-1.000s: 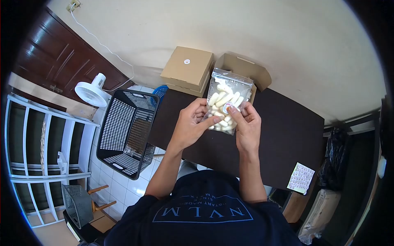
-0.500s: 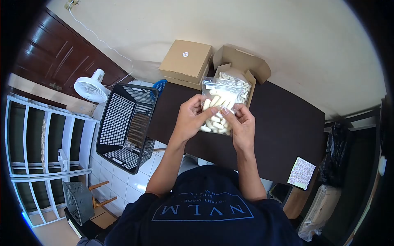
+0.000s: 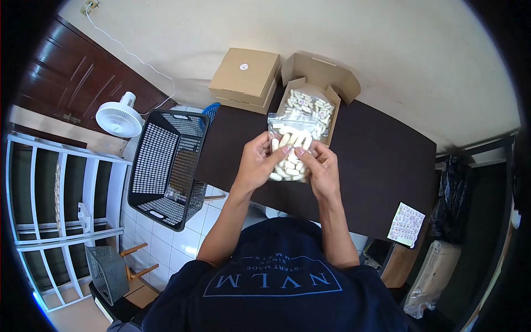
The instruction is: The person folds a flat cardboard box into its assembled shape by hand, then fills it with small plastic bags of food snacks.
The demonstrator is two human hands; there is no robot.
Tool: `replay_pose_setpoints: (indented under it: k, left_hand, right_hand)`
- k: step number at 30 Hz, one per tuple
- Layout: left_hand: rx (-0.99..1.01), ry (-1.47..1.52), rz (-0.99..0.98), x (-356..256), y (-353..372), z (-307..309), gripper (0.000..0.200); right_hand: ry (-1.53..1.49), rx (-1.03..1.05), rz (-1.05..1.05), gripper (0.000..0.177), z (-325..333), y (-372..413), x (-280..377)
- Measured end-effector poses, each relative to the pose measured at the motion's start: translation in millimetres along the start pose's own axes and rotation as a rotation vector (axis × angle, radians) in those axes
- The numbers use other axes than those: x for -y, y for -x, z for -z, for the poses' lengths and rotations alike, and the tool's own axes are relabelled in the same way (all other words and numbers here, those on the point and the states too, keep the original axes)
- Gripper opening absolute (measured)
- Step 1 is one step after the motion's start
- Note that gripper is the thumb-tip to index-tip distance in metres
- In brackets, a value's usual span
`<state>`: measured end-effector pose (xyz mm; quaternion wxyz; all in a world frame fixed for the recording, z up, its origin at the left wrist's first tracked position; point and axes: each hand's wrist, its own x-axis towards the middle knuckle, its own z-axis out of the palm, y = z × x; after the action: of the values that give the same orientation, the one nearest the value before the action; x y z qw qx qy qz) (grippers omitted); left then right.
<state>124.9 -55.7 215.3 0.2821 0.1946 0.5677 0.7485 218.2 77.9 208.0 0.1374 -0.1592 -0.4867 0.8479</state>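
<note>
A clear zip bag of pale, rod-shaped pieces [image 3: 291, 167] hangs upright above the dark table [image 3: 376, 166]. My left hand [image 3: 258, 161] grips its left side, with the thumb across the front. On the right side my right hand [image 3: 323, 167] holds the same bag, and the two thumbs nearly meet at its middle. Behind the bag stands an open cardboard box [image 3: 332, 130] with more bags of similar pale pieces [image 3: 311, 106] inside; the held bag hides part of it.
Closed cardboard boxes [image 3: 243, 77] are stacked at the table's back left. A black perforated basket [image 3: 157, 160] stands left of the table, near a white fan [image 3: 119, 119]. A sheet of small printed stickers [image 3: 406, 224] lies at the right front edge.
The bag has moved slightly down relative to the open box, showing more of the bags inside. Both hands still grip it, with the thumbs a little closer together.
</note>
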Motion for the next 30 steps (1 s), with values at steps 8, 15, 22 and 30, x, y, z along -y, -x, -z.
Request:
replay_pose_setpoints:
  k: [8, 15, 22, 30]
  left_hand:
    - [0.036, -0.073, -0.061, -4.2, 1.6, -3.3, 0.023]
    - [0.007, -0.109, -0.088, 7.5, 6.5, -2.3, 0.024]
    - [0.04, -0.142, -0.07, 11.6, 7.3, 3.2, 0.025]
    - [0.031, -0.096, -0.084, 11.6, 6.4, 1.9, 0.028]
  right_hand:
    - [0.017, 0.036, 0.016, 0.022, 0.4, 0.8, 6.8]
    - [0.08, 0.008, 0.026, 0.01, 0.3, 1.4, 1.3]
    - [0.149, -0.016, 0.03, 0.011, 8.9, -0.9, -8.0]
    - [0.001, -0.046, -0.011, 0.012, 2.1, -0.3, -8.0]
